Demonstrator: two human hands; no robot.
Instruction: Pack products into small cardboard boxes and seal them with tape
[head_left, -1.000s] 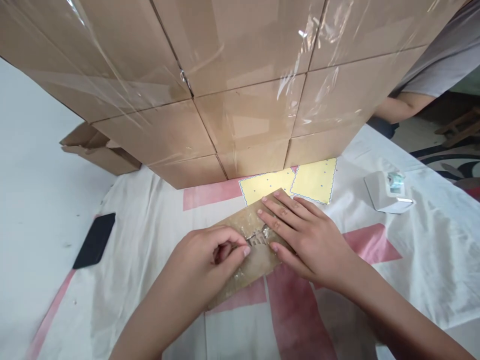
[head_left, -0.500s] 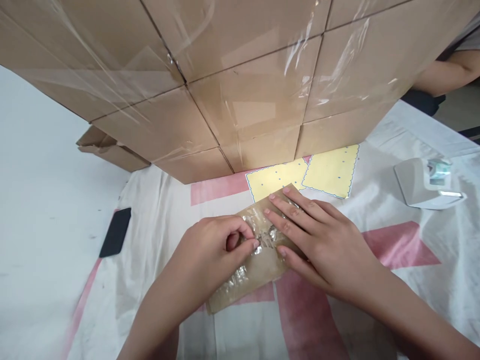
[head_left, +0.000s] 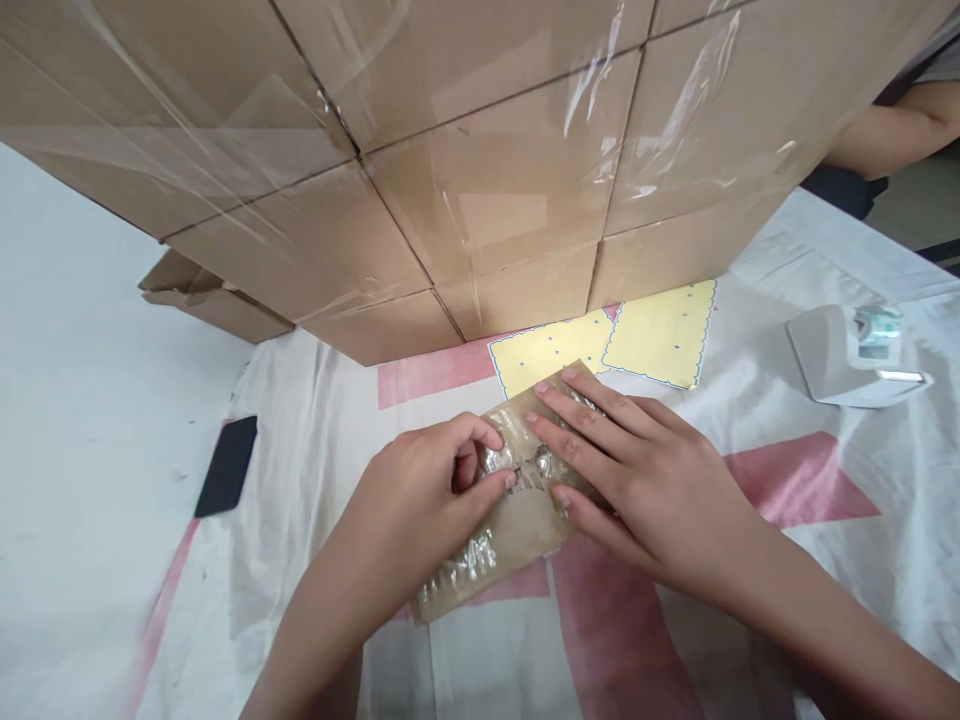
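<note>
A flat brown cardboard piece [head_left: 517, 535] wrapped in crinkled clear film lies on the white and pink cloth [head_left: 825, 520] in front of me. My right hand [head_left: 637, 480] lies flat on its right half, fingers stretched out and pressing it down. My left hand [head_left: 420, 500] is closed in a pinch at the film near the middle of the piece, thumb and fingertips together on a torn, bunched bit of film [head_left: 517, 465].
A tall stack of film-wrapped cardboard boxes [head_left: 465, 160] rises just behind the piece. Two yellow cards [head_left: 660, 335] lie at its foot. A white device [head_left: 847, 355] sits at right, a black phone [head_left: 226, 465] at left. Another person's arm [head_left: 892, 125] shows at top right.
My left pinch has crept slightly along the film; the right hand stays pressed flat. The view has shifted a little, with the boxes lower and closer.
</note>
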